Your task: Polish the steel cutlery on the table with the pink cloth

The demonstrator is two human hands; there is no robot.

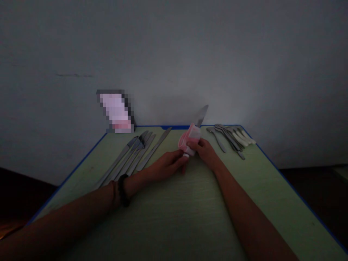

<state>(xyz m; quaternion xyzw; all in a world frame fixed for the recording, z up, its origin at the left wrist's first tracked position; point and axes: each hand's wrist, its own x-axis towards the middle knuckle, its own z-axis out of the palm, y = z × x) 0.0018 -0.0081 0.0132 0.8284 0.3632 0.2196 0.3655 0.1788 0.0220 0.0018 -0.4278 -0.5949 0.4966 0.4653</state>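
A table knife with a white handle end is held up over the table, its silver blade (202, 116) tilted up and to the right. My left hand (174, 162) is closed around the handle end. In my right hand (202, 149) a pink and white cloth (190, 137) is pinched, folded around the middle of the knife. The cloth hides that part of the knife and some of my fingertips. To the left lies a single knife (155, 148), close to a row of several more knives (127, 156).
Several spoons (230, 137) and white-handled utensils (243, 137) lie at the right back of the pale green, blue-edged table (174, 224). A pixelated upright screen (115, 108) leans at the back left against the grey wall (174, 54).
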